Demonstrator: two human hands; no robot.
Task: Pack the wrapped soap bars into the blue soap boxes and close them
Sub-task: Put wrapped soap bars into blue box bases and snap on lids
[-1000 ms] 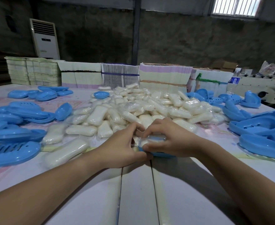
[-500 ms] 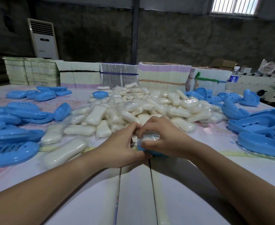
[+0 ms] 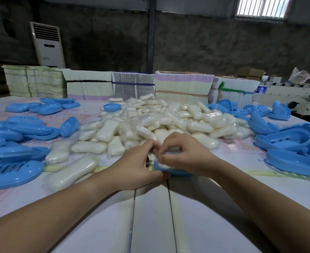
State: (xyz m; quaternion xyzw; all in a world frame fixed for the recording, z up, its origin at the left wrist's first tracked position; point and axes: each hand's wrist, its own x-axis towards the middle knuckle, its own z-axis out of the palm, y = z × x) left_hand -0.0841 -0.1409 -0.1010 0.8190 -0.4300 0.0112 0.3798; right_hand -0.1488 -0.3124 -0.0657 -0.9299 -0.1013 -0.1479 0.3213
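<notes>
Centre frame, left hand and right hand pinching slippery film-wrapped soap bar into stiff, light blue soap box; best pressed by firm ends.

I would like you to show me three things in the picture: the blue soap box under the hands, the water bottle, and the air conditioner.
blue soap box (image 3: 176,172): head view, on its front rim.
water bottle (image 3: 261,88): head view, on its blue label.
air conditioner (image 3: 49,50): head view, on its white front panel.
</notes>
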